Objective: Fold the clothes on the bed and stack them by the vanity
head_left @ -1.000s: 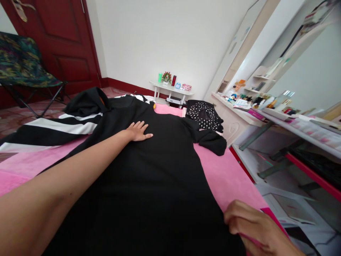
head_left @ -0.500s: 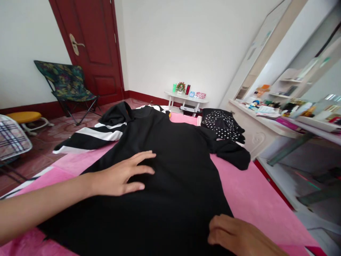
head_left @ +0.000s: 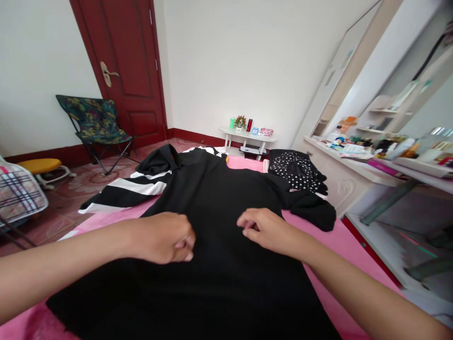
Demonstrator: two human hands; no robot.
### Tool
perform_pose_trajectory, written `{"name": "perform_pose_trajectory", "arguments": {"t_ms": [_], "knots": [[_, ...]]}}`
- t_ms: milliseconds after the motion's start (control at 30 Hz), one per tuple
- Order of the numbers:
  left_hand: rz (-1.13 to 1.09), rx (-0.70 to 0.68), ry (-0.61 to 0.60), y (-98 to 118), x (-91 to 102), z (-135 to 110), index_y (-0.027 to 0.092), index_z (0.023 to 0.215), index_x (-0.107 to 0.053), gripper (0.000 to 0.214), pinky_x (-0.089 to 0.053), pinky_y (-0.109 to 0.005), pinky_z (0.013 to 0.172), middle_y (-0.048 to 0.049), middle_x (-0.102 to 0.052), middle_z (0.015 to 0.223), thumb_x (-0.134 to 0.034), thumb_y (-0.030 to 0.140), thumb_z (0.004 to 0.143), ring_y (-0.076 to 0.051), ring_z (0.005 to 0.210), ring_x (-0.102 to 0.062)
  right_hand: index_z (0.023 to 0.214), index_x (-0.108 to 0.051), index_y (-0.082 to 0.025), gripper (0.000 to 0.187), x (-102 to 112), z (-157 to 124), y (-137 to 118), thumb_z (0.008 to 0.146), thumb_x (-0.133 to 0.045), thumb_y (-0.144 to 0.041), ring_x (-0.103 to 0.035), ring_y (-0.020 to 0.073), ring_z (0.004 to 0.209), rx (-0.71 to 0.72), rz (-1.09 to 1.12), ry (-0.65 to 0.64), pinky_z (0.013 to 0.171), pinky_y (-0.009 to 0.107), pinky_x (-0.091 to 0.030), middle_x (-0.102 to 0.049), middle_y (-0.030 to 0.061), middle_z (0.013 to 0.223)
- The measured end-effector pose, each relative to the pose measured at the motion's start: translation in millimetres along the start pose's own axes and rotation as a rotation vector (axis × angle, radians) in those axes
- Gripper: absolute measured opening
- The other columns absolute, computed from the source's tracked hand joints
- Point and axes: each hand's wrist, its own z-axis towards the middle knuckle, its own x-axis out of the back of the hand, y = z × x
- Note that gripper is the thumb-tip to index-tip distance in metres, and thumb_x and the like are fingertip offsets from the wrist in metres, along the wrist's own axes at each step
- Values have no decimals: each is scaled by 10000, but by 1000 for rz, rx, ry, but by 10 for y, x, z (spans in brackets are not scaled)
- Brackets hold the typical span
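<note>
A black short-sleeved dress [head_left: 219, 283] lies spread out, fairly flat, over a pink bed cover [head_left: 339, 255]. My left hand [head_left: 164, 238] is over its left half, fingers curled into a loose fist with no cloth visibly pinched in it. Over the right half is my right hand [head_left: 265, 229], its fingers bent and a gap showing between thumb and fingertips. Nothing shows inside that gap. Whether either hand touches the fabric is hard to make out.
A black-and-white striped garment [head_left: 123, 191] lies beyond the dress at left. Polka-dot black clothing [head_left: 297, 170] is piled at far right. A dressing table [head_left: 371, 170] with bottles stands along the right, and a folding chair [head_left: 99, 123] near the door.
My left hand has curled from spread fingers into a loose fist. My right hand has moved up and left from the dress's lower right edge to its middle.
</note>
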Motion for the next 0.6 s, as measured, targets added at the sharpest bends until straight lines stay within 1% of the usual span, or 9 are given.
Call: {"name": "perform_pose_trajectory", "arguments": {"t_ms": [33,67,133,233,333,400,467,500,600], "knots": [[36,-17,54,-35,44,272,220,753,-696,192,-436,-237,602,-7,-673,692,-508,199,787,-150,627,-615,981,-656,-179,286,-53,227,14,730,-547,-94,-616,156,822,35,-39,95,763,266,-458,-655,45,954],[69,-9,153,-91,59,556,210,832,-699,236,-454,-248,673,-25,-692,795,-472,163,790,-163,716,-635,1048,-637,-173,362,-118,442,48,718,-531,-68,-604,173,930,59,-67,170,845,286,-447,-638,65,1051],[103,40,359,-265,7,1094,175,1031,-666,340,-443,-280,850,-74,-671,1037,-411,127,810,-190,949,-620,1174,-575,-155,476,-262,800,204,716,-496,-51,-554,185,1083,40,-88,253,942,304,-412,-586,95,1196],[83,137,405,-611,-213,1651,135,1276,-530,433,-373,-332,998,-135,-501,1341,-370,183,876,-226,1193,-501,1369,-408,-163,555,-410,1092,666,820,-484,-201,-382,212,1299,-105,-137,246,1067,382,-301,-423,114,1413],[99,210,387,-890,-448,1845,227,1414,-368,502,-214,-489,1095,-105,-277,1505,-337,376,936,-296,1373,-248,1429,-331,-245,582,-392,1158,1209,901,-371,-487,-168,264,1404,-363,-253,196,1111,502,-149,-246,63,1524],[108,245,385,-982,-542,1854,311,1428,-326,505,-137,-530,1109,-51,-208,1534,-297,453,944,-291,1405,-149,1446,-304,-225,625,-343,1177,1456,912,-283,-549,-135,285,1409,-596,-316,222,1106,524,-124,-197,79,1539],[98,252,399,-1008,-584,1843,343,1425,-319,498,-121,-518,1117,-26,-195,1538,-288,471,945,-271,1410,-138,1452,-291,-176,622,-329,1215,1558,926,-254,-507,-145,300,1405,-784,-357,258,1094,541,-135,-193,119,1535],[86,251,412,-1008,-592,1840,343,1422,-327,495,-118,-515,1120,-23,-203,1536,-296,469,944,-267,1410,-142,1448,-301,-159,604,-342,1236,1562,932,-254,-469,-153,307,1402,-834,-378,281,1086,556,-139,-202,134,1529],[-6,222,462,-1017,-583,1831,303,1389,-404,490,-134,-507,1123,-41,-267,1514,-375,447,922,-276,1400,-181,1408,-378,-134,554,-411,1256,1504,926,-290,-393,-208,318,1384,-828,-418,380,1068,579,-164,-275,161,1498]]}}
